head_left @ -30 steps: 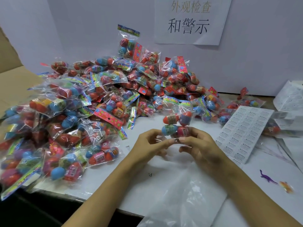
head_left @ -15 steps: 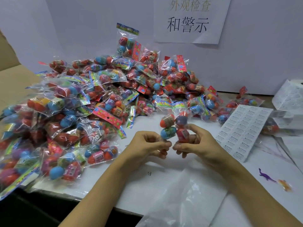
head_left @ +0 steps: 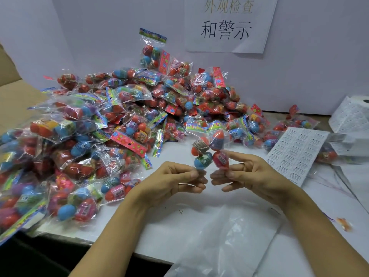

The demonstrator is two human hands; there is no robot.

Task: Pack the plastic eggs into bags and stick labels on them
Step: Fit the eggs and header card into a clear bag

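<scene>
- A clear bag of plastic eggs (head_left: 209,151) is being held upright above the white worktop (head_left: 179,226), between the two hands, in front of the pile.
- Its lower left corner is being pinched by the left hand (head_left: 175,180), thumb against curled fingers.
- Its lower right corner is being pinched by the right hand (head_left: 251,176), with the forefinger being extended along the pink egg.
- Four eggs are being shown inside: two red above, one blue and one pink below.
- A large pile of filled bags (head_left: 111,124) is being kept on the worktop's left and rear.
- A label sheet (head_left: 293,152) is lying flat to the right, apart from the held bag.
- An empty clear bag (head_left: 225,242) is lying at the near edge.
</scene>
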